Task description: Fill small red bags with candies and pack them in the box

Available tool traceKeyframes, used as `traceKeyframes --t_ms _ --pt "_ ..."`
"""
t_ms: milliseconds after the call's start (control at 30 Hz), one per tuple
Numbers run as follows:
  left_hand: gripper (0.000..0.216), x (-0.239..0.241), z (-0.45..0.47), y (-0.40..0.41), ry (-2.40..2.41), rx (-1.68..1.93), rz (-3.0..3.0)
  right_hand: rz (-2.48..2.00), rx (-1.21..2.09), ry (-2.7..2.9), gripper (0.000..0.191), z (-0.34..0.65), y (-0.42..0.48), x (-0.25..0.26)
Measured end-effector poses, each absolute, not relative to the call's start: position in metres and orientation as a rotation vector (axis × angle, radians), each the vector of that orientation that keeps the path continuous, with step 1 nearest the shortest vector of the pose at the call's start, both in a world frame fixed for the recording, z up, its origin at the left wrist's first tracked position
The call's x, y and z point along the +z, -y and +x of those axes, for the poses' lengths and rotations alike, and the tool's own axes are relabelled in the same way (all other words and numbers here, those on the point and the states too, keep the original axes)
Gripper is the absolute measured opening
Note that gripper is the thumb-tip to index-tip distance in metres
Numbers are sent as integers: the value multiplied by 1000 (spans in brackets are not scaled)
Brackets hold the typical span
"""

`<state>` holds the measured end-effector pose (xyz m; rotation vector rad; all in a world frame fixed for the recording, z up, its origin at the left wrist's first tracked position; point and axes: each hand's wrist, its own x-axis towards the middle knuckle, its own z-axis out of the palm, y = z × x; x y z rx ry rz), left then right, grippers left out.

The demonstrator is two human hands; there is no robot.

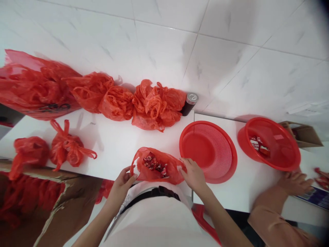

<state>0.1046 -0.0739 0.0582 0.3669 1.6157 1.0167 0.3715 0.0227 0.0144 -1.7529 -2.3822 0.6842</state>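
A small red plastic bag [171, 171] lies open at the white table's near edge, with several red-wrapped sweets [155, 163] inside. My left hand [122, 183] pinches the bag's left rim. On the bag's right rim, my right hand [193, 174] is closed around the plastic. Both hands hold the mouth of the bag apart.
An empty red mesh basket [208, 151] sits just right of the bag. A second red basket [269, 144] holds a few sweets. Another person's hand [295, 181] rests at the right. Tied red bags [115, 99] line the back, two more [64, 145] at left. A dark can [189, 103] stands behind.
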Motion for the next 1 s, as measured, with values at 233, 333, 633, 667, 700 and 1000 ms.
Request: traceKeyframes --t_ms 233,333,633,667,700,1000 --pt "38 76 81 85 -1669 908 461 -1832 1234 2024 24 388 -16 42" --pt "32 95 56 68 -1789 1199 492 -1679 1183 1490 25 384 -30 78" --pt "30 125 55 59 -1729 1214 667 -1507 1160 1317 24 366 -43 130" --pt "29 125 57 60 -1725 1238 671 -1498 1155 1324 23 365 -41 131" --pt "28 125 59 61 -1730 1250 709 -1501 1146 1345 23 364 -40 131" --pt "49 134 101 56 -1463 1145 1311 -1077 1048 2006 4 324 -8 145"
